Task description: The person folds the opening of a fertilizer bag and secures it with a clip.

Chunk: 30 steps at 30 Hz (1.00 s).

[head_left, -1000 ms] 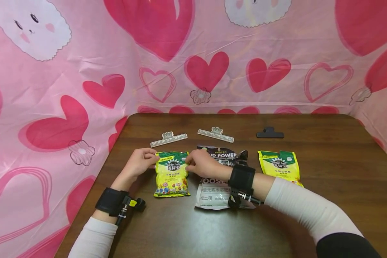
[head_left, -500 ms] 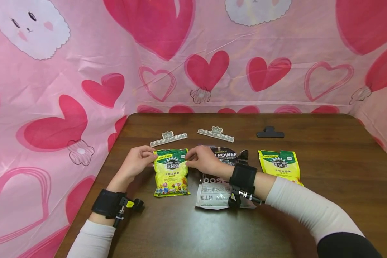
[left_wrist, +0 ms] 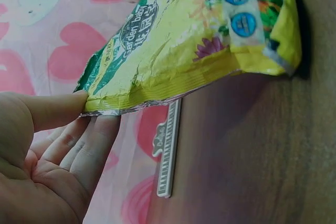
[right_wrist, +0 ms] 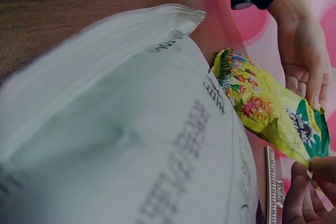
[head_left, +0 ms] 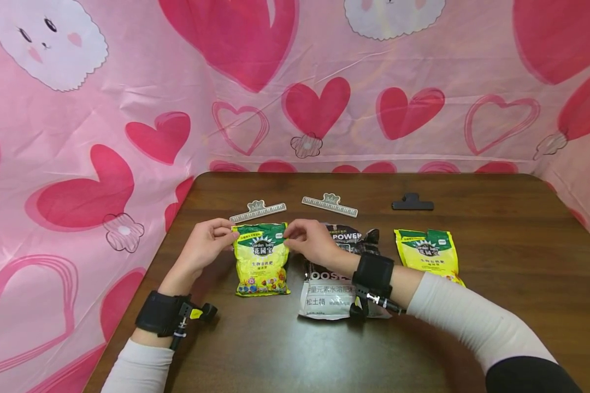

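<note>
A small yellow and green packet (head_left: 261, 258) lies on the brown table (head_left: 423, 349) with its top end lifted. My left hand (head_left: 211, 240) pinches the packet's top left corner (left_wrist: 89, 103). My right hand (head_left: 302, 237) pinches its top right corner, fingertips (right_wrist: 315, 169) on the edge. In the right wrist view the packet (right_wrist: 268, 114) stretches between both hands. A black and white soil bag (head_left: 331, 278) lies under my right forearm and fills the right wrist view (right_wrist: 131, 129).
Two grey ruler-like sealing clips (head_left: 258, 212) (head_left: 330, 205) lie just behind the packets, one also seen as a clip (left_wrist: 168, 153) in the left wrist view. A black clip (head_left: 412, 203) and a second yellow packet (head_left: 428, 252) lie to the right. Pink heart cloth (head_left: 78, 136) surrounds the table.
Both hands have slid up the yellow packet to its top corners and raised that end, shifting it a little toward the clips.
</note>
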Each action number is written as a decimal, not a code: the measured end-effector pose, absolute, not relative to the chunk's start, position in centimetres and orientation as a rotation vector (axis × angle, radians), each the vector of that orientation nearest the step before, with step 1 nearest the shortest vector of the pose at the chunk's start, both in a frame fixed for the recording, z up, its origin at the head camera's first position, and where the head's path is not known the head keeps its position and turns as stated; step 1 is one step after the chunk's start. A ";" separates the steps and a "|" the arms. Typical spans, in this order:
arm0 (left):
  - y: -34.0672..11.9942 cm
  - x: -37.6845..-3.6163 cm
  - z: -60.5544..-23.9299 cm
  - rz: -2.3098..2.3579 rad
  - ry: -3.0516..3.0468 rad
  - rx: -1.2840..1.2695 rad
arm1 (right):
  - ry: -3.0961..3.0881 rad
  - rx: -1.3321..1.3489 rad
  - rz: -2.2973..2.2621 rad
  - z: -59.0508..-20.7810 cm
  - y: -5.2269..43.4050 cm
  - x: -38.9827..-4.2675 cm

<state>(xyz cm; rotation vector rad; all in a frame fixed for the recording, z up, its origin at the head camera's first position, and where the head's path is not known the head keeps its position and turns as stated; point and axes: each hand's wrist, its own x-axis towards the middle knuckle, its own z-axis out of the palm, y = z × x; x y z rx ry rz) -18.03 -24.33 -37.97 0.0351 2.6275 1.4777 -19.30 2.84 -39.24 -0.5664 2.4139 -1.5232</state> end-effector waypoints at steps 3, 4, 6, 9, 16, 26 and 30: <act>-24.3 -18.0 -37.7 1.494 2.630 0.036 | 2.369 -0.561 -1.573 -39.1 2.9 -19.4; -24.3 -18.0 -37.6 1.502 2.632 0.039 | 2.358 -0.557 -1.585 -39.0 3.0 -19.4; -24.2 -18.0 -37.3 1.517 2.638 0.042 | 2.343 -0.556 -1.605 -38.9 3.0 -19.5; -24.2 -17.8 -37.0 1.543 2.643 0.057 | 2.351 -0.568 -1.612 -38.7 3.0 -19.4; -24.3 -17.5 -36.5 1.617 2.646 0.078 | 2.402 -0.646 -1.641 -38.4 3.0 -19.3; -24.6 -17.4 -35.9 1.698 2.623 0.130 | 2.429 -0.746 -1.672 -37.6 3.2 -19.3; -24.9 -17.3 -35.9 1.680 2.607 0.130 | 2.431 -0.794 -1.683 -37.6 3.2 -18.9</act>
